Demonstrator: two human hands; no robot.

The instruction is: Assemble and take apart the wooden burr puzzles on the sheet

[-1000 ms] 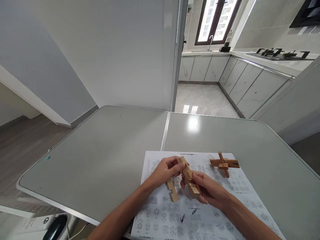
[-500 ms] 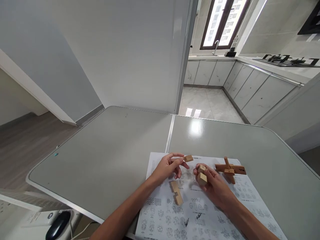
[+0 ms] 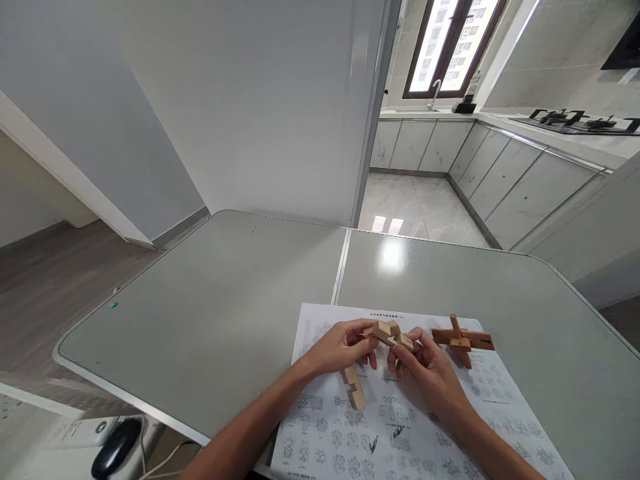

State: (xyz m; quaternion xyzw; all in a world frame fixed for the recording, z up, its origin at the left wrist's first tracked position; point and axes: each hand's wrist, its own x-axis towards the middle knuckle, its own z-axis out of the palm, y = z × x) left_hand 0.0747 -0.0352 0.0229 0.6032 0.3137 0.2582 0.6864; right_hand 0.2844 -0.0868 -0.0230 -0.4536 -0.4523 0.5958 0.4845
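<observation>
Pale notched wooden puzzle pieces point(image 3: 384, 331) are held together between both hands, above a printed sheet of diagrams point(image 3: 350, 433). My left hand point(image 3: 345, 347) is closed, thumb and fingers pinching the left end of the pieces. From the other side my right hand point(image 3: 423, 363) grips their right end between thumb and fingers. How the pieces fit together is partly hidden by the fingers. Another notched wooden piece point(image 3: 355, 390) lies on the sheet below my left hand, its upper end covered. Just right of my right hand rests a reddish-brown assembled wooden cross puzzle point(image 3: 460, 341).
The sheet lies on a grey-green table point(image 3: 200, 300) with a seam point(image 3: 341, 267) running through it. A small blue bit point(image 3: 113, 305) is near the left edge. A black computer mouse point(image 3: 117, 447) and cables sit lower left, below the table top. Beyond are a wall and a kitchen.
My left hand has brought its wooden piece down and right to meet the pieces in my right hand. Both hands now hold them together. The loose piece and the cross stay put.
</observation>
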